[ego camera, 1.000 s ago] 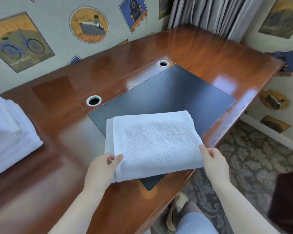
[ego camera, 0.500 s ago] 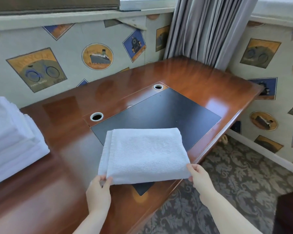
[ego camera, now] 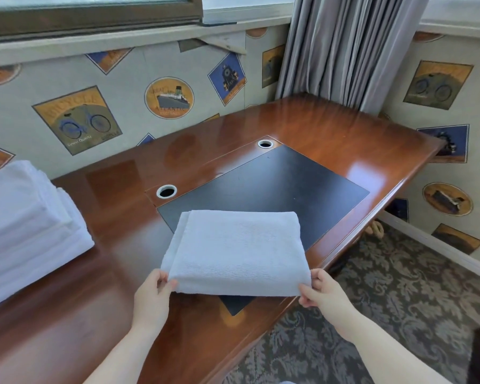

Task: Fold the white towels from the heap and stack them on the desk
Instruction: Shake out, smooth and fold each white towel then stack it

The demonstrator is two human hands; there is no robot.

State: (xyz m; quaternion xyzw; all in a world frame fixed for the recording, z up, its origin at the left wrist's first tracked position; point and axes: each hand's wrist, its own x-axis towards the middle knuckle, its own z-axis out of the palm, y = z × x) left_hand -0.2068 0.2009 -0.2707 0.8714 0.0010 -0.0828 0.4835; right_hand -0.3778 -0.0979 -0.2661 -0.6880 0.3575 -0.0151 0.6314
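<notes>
The folded white terry towel [ego camera: 237,252] lies flat on the glossy red-brown wooden worktop [ego camera: 117,206], partly over the black rectangular desk mat [ego camera: 283,189]. Its long axis runs left-right across the person's front. The left hand [ego camera: 153,297] pinches the near-left corner and the right hand [ego camera: 320,293] pinches the near-right corner, both clamped on the near edge. The stack of folded white towels [ego camera: 25,225] sits well apart to the left, at the frame edge, so the left hand is the nearer one. The likely next move is to carry the towel left and set it on the stack with the long axis unchanged. The stack's far side is cut off, so alignment probably needs checking.
</notes>
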